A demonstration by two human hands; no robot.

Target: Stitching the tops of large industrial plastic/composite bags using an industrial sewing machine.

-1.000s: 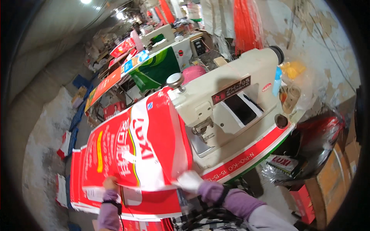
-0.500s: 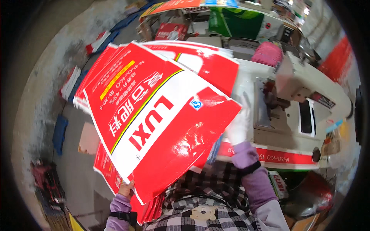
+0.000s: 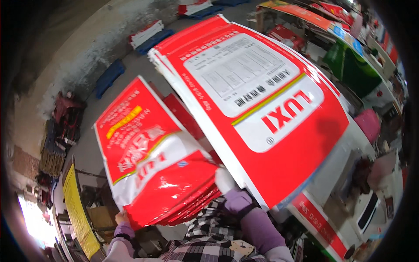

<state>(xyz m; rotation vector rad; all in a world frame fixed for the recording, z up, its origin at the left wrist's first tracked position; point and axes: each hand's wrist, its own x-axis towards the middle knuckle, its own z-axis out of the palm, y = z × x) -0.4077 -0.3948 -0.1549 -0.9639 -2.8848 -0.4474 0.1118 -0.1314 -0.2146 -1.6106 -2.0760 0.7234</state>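
A red and white printed sack (image 3: 131, 144) lies slanting in front of me at the left, over a pile of red sacks (image 3: 192, 207) whose edges show below it. My left hand (image 3: 123, 217) pinches its near left corner. At its right corner, my right hand (image 3: 224, 180) in a white glove grips the edge; part of the fingers is hidden. Just beyond the right hand, a stack of large red sacks (image 3: 305, 153) lies on the white sewing table, its top one showing a white printed panel.
To the right, a sewing machine (image 3: 371, 192) stands on the table, beside a pink rounded thing (image 3: 367, 124). A green sheet (image 3: 351, 65) hangs farther back. Blue pallets (image 3: 110, 77) line the wall. A yellow-topped bench (image 3: 78, 209) stands at the lower left.
My hands have carried the sack leftward off the stack on the sewing table and down over the pile at the left. The view has turned left.
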